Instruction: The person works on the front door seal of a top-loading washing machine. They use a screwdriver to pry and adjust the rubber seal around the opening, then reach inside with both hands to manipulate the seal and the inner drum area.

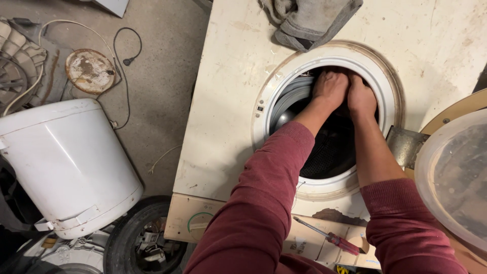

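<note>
A cream washing machine [228, 111] lies on its back with its round door opening [274, 96] facing up. Both my arms in dark red sleeves reach into the opening. My left hand [331, 87] and my right hand [361, 96] press side by side against the far inner rim, near the grey door gasket [291, 96]. Their fingers curl under the rim and are hidden, so what they grip does not show. The dark perforated drum [329, 149] lies below my forearms.
A grey cloth [309, 20] rests on the machine's far edge. A red-handled screwdriver [332, 237] lies at the near edge. The open glass door [454, 172] hangs at right. On the concrete floor at left stand a white plastic tub [66, 162], a tyre [137, 238], a rusty disc [90, 71] and cables.
</note>
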